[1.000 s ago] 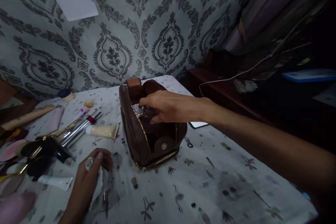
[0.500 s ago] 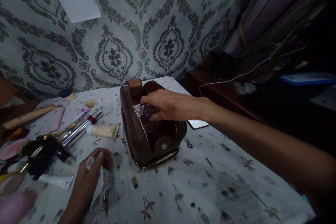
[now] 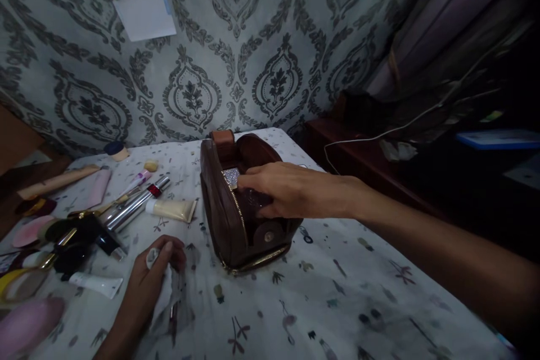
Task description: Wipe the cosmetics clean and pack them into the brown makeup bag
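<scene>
Head: printed cloth [image 3: 337,309], damask wall [image 3: 236,67], left grip [image 3: 152,271] around white wad [image 3: 165,293], right grip [image 3: 291,190] unclear.

One head-worn view looks forward and down across the cloth-covered table [image 3: 253,304], facing the damask-patterned wall [image 3: 236,67] beyond its far edge. It sits close, the table running off the frame's bottom.

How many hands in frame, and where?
2: the right hand at the open brown bag's mouth, fingers partly hidden; the left hand left of it, holding what looks like white tissue.
</scene>
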Demonstrator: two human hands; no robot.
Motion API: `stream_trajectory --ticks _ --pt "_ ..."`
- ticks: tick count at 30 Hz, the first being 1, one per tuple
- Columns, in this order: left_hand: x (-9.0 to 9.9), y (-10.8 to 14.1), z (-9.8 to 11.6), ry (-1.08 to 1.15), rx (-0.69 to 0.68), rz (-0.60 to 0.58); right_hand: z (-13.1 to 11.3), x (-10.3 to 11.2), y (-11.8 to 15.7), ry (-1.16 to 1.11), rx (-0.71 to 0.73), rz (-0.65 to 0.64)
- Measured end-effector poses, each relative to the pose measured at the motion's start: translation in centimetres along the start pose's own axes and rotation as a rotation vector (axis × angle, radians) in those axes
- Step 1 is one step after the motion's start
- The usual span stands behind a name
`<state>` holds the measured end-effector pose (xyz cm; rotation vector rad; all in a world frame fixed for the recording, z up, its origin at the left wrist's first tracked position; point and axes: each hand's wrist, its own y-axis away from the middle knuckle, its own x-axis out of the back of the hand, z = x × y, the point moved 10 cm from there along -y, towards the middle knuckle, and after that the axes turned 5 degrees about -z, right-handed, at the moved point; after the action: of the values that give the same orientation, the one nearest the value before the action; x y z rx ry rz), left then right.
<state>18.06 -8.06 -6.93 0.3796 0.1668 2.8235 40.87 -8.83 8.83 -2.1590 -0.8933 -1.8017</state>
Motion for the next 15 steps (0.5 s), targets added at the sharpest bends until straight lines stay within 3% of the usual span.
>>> stream_trajectory --ticks 8,12,15 --pt "-0.1 0.0 0.5 0.007 -0.029 0.006 1.2 0.8 0.8 -0.067 -0.062 0.117" --pt "0.2 0.3 0.7 0.049 -0.028 0.053 2.2 3.4 3.0 -0.147 -0.177 0.339" --pt "0.7 0.8 2.5 0.085 -0.062 0.133 2.9 5.7 5.7 -0.166 -0.262 0.563"
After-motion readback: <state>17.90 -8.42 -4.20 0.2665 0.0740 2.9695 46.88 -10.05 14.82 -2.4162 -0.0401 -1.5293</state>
